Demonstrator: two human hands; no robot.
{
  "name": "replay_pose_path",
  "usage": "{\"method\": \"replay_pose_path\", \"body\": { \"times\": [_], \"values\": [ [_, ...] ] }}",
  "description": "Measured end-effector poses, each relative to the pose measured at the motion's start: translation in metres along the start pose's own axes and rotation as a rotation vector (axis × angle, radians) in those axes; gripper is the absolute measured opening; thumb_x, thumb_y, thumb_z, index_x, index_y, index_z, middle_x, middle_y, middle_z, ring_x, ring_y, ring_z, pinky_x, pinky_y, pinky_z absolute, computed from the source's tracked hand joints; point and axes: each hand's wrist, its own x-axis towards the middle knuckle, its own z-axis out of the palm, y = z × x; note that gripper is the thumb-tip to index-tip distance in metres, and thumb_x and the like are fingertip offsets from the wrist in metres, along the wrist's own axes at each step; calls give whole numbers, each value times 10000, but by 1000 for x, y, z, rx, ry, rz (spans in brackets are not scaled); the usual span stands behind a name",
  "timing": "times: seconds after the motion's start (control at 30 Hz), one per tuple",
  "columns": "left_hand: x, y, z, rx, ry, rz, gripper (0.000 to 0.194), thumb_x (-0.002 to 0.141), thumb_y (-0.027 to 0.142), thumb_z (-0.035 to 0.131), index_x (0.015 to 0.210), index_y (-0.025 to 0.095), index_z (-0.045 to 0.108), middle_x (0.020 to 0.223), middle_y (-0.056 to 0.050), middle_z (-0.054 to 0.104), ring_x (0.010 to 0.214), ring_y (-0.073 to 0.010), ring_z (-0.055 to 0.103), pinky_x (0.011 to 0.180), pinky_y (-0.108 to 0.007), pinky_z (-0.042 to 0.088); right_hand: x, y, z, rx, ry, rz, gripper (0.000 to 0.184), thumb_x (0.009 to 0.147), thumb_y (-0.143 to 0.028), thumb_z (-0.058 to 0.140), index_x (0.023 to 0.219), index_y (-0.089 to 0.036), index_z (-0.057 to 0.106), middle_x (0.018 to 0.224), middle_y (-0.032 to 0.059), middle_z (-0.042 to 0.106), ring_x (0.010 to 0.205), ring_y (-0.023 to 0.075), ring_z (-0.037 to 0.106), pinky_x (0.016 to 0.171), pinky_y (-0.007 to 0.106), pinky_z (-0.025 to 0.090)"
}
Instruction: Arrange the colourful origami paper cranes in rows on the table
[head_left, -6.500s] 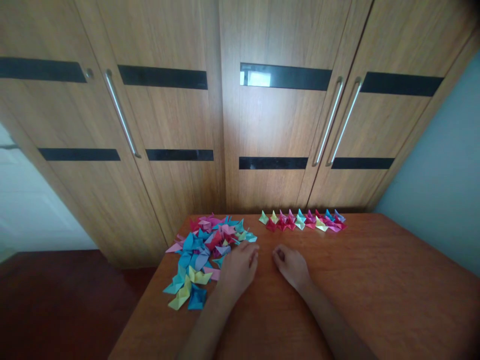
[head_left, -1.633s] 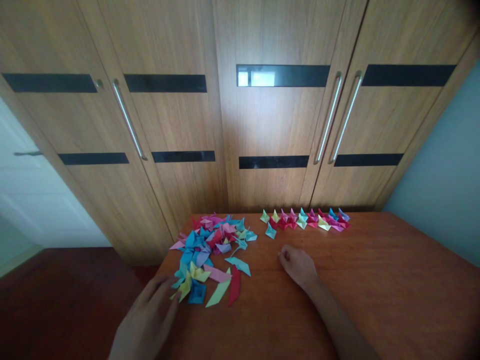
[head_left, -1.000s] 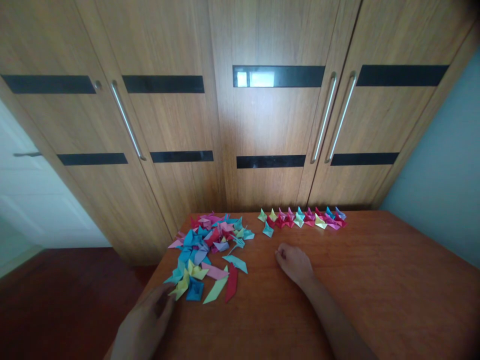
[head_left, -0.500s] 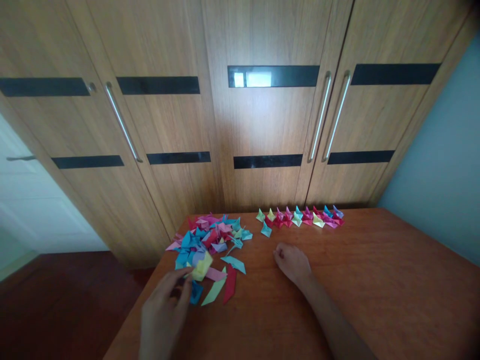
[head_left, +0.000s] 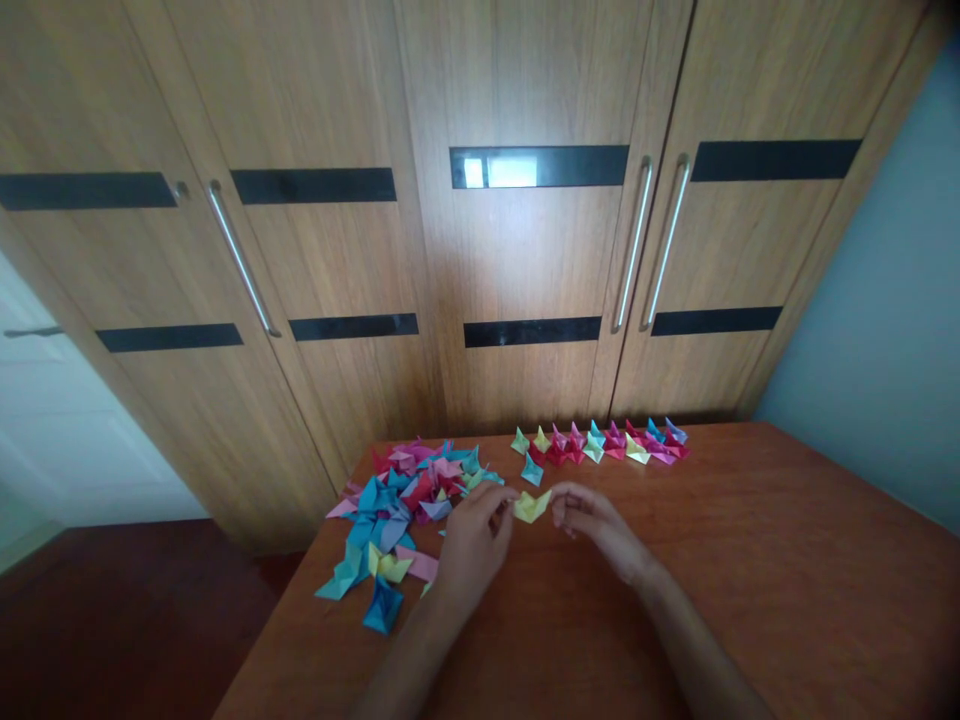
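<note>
Between my two hands a small yellow folded-paper boat [head_left: 532, 508] is held just above the table. My left hand [head_left: 480, 530] pinches its left end between thumb and fingers. My right hand [head_left: 592, 520] has its bent fingertips at the boat's right tip, and they seem to pinch it. Left of my left hand lies a loose pile of folded paper pieces [head_left: 405, 500] in blue, pink, red, purple and yellow. My left hand and forearm hide part of it. A dark blue folded piece [head_left: 383, 605] lies at the pile's near edge.
Several paper boats [head_left: 600, 442] stand in two rows near the table's back edge, with a light blue one [head_left: 532, 469] at the left end of the nearer row. The brown wooden table [head_left: 750, 560] meets a wooden wardrobe [head_left: 525, 380] behind. A pale wall [head_left: 885, 330] rises at right.
My left hand has moved right from the pile, carrying the yellow boat to in front of the rows. My right hand has gone from resting closed on the table to the boat's right tip.
</note>
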Motion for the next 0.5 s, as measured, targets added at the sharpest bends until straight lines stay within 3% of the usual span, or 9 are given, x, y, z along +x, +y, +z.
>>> {"method": "replay_pose_path", "body": {
  "times": [0.17,0.3,0.4,0.5],
  "values": [
    [-12,-19,19,-48,1,-75,206,801,102,486,887,208,640,860,-24,655,765,-145,612,705,-251,488,5,10,7,-115,-46,-9,211,738,-323,609,890,-178,590,690,-17,584,603,101,500,559,209,372],
    [-18,-25,22,-61,17,-101,220,787,104,499,913,219,638,902,-23,675,794,-153,629,721,-261,502,9,21,7,-250,-8,-19,191,756,-347,596,826,-169,598,640,-18,576,578,105,499,547,209,371],
    [-19,-28,19,-55,34,-118,243,792,114,501,969,223,627,947,-32,671,833,-160,630,731,-267,508,10,26,1,-364,85,-36,192,770,-365,567,786,-175,590,619,-17,566,584,120,514,549,216,378],
    [-20,-29,19,-44,31,-122,249,794,115,498,982,222,621,963,-36,665,853,-164,625,757,-278,505,10,31,-8,-580,266,-39,201,792,-375,526,740,-187,573,617,-8,569,580,133,528,547,224,373]
  ]
}}
